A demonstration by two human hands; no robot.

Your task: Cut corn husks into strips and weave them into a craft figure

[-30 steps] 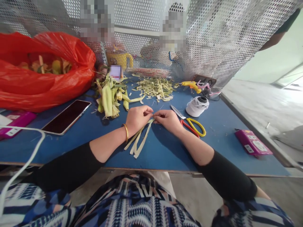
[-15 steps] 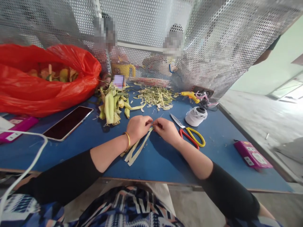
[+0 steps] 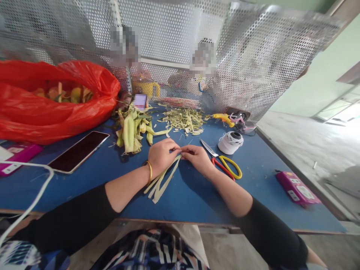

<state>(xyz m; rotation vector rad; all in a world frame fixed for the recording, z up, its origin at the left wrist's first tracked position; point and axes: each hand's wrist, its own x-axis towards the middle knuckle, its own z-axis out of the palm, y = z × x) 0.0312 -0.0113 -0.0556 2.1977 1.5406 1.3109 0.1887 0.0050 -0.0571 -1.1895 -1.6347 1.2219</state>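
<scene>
At the middle of the blue table, my left hand (image 3: 164, 154) and my right hand (image 3: 197, 159) meet at the fingertips, both closed in a pinch. Pale green corn husk strips (image 3: 162, 186) run from the pinched fingers down toward the front edge. Their upper ends are hidden in the fingers, and I cannot make out exactly what each hand grips there. Scissors (image 3: 222, 162) with one red and one yellow handle lie just right of my right hand. Behind my left hand is a bunch of corn husks (image 3: 129, 133).
A spool of white thread (image 3: 230, 143) stands behind the scissors. Cut husk scraps (image 3: 185, 120) lie at the back by a perforated metal screen (image 3: 174, 33). Left are a red plastic bag (image 3: 56, 123) and a phone (image 3: 80, 152); right, a purple packet (image 3: 298, 189). Beyond the screen are people.
The camera view has tilted slightly, so everything sits a little lower. My fingertips have stayed together, with the fingers shifting slightly; the husk strips still hang from them.
</scene>
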